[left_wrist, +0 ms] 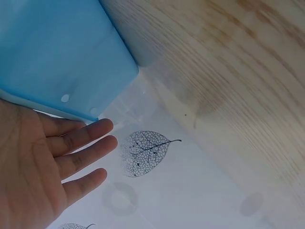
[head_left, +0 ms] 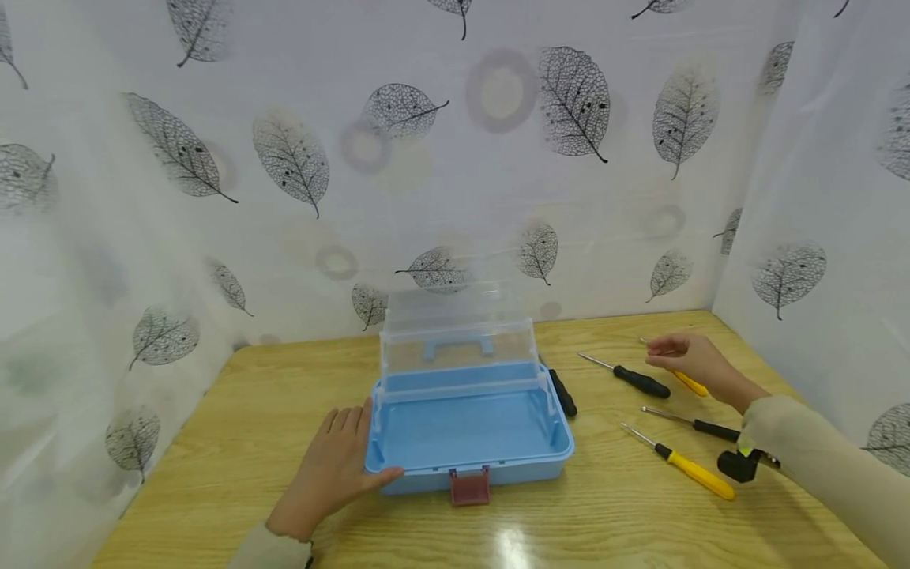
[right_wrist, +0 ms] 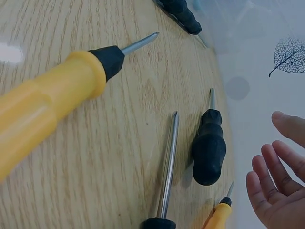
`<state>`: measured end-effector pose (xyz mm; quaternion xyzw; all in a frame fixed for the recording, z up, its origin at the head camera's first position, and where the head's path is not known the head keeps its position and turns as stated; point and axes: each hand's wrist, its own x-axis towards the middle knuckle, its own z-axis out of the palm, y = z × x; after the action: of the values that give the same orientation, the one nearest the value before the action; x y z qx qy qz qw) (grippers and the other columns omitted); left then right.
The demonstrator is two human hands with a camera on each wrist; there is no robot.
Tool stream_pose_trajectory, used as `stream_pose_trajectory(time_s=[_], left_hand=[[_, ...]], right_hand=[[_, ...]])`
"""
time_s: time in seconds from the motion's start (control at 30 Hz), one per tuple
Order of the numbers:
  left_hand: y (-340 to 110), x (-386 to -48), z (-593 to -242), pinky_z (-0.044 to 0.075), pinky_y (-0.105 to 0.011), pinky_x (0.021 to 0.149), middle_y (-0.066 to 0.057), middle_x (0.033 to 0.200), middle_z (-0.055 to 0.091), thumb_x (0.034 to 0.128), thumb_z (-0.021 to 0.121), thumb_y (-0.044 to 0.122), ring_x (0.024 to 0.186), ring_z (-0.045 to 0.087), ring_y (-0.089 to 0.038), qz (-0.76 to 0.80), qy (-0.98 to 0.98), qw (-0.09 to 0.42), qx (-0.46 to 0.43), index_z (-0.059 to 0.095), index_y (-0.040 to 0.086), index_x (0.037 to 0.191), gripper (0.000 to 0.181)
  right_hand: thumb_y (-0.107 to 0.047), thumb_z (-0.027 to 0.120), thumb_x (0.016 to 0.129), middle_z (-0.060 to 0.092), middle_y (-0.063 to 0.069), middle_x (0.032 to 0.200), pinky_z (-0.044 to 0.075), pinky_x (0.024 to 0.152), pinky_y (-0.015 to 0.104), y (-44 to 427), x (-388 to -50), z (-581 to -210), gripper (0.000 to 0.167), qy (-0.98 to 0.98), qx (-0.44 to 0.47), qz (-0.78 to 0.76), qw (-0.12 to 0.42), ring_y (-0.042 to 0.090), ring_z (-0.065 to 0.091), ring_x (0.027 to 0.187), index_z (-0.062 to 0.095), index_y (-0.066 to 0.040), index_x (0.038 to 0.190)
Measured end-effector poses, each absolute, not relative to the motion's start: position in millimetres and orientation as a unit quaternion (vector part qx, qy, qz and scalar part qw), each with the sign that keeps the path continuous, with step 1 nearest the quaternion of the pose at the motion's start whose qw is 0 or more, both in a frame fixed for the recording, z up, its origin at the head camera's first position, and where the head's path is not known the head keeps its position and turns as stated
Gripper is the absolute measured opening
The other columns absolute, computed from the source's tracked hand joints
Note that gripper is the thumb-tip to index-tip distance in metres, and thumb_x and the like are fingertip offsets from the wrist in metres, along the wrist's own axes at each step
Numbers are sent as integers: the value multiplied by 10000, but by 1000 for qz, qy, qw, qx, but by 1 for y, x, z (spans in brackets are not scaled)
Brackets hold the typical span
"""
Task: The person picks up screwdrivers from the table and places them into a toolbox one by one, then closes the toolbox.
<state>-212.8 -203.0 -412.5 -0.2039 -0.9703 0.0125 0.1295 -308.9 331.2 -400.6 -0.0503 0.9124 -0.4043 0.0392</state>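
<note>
Leaf-printed sheeting (head_left: 469, 209) is backing the surface (head_left: 242, 419). I'm hovering the closer right hand (head_left: 691, 363), fingers apart, over the far yellow screwdriver (head_left: 691, 385), its shaft pointing far-left; the left hand (head_left: 336, 457), fingers straight, is touching the blue box (head_left: 529, 472).

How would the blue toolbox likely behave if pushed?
The blue toolbox is probably light, since its interior looks empty. Its broad, low body suggests sliding rather than tipping, though the raised clear lid might wobble.
</note>
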Motion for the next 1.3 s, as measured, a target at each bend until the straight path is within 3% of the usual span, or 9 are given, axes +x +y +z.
stream_pose_trajectory(time_s=[0.1, 0.37, 0.63, 1.03, 1.3], left_hand=[[-203, -213, -414, 405, -516, 1005, -224, 1207, 575, 727, 496, 794, 1117, 548, -351, 14, -969, 137, -206, 446, -99, 1323, 1075], [-202, -214, -415, 405, -511, 1003, -214, 1194, 581, 722, 513, 787, 1117, 547, -347, 21, -964, 159, -213, 465, -96, 1306, 1060], [-201, -212, -416, 408, -493, 1007, -191, 1154, 579, 719, 542, 768, 1109, 538, -340, 24, -963, 164, -211, 462, -97, 1308, 1050], [-202, -210, -417, 475, -443, 918, -181, 1149, 601, 732, 519, 776, 1057, 580, -307, 25, -968, 149, -199, 448, -85, 1334, 1053], [-203, -209, -420, 488, -437, 895, -176, 1126, 604, 726, 543, 764, 1033, 585, -300, 21, -969, 150, -193, 424, -76, 1360, 1059]], right_hand=[[-348, 626, 897, 625, 202, 1171, 531, 824, 253, 331, -308, -403, 588, 912, -49, -404, 47, -145, 549, 814, 505, 87, 1275], [-355, 649, 878, 631, 221, 1166, 500, 878, 461, 332, -308, -409, 526, 926, -58, -370, 44, -86, 556, 831, 578, 46, 1212], [-346, 659, 871, 613, 236, 1180, 525, 827, 406, 337, -309, -422, 519, 925, -71, -367, 64, -29, 567, 849, 577, 40, 1209], [-338, 658, 873, 593, 245, 1199, 516, 840, 422, 335, -307, -425, 528, 924, -78, -366, 80, 68, 590, 899, 565, 51, 1217], [-345, 663, 866, 586, 232, 1196, 522, 834, 390, 335, -308, -430, 525, 921, -82, -368, 97, 216, 599, 987, 568, 30, 1220]])
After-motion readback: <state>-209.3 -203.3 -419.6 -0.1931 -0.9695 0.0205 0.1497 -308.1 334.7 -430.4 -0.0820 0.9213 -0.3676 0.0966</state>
